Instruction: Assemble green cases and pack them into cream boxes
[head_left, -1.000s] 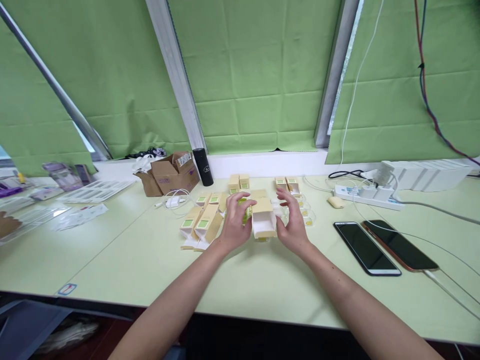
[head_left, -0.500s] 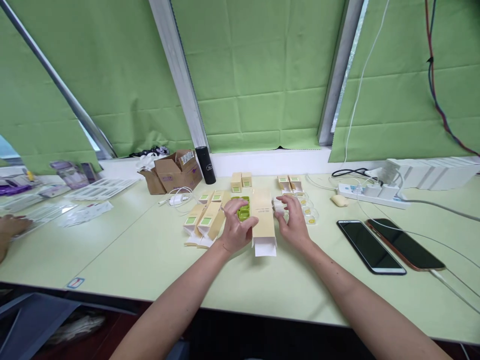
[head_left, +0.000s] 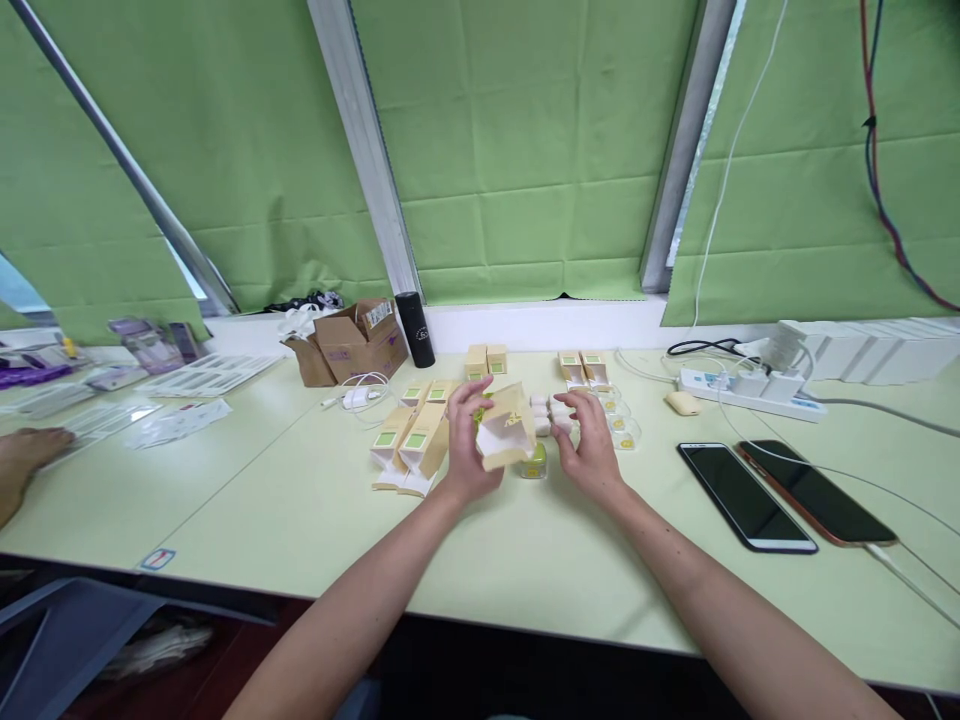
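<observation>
My left hand is wrapped round a pale yellow carton, tilted so that its open end and white inside face me. Just right of it, my right hand hovers with thumb and fingers apart, beside several small white pieces; a firm hold on any is not visible. A small clear container with yellow-green contents sits on the table between my hands. Part of a green item shows behind the carton and my left fingers. Several similar cartons with green labels lie left of my left hand, flaps open.
Clear round containers and two cartons stand behind my right hand. Two phones lie to the right, near a power strip and cables. A brown box and black bottle stand behind. Another person's hand is far left.
My left hand has tilted the carton and shifted it slightly left, turning its open end to me. The small yellow-green container has come into view. My right hand has barely moved.
</observation>
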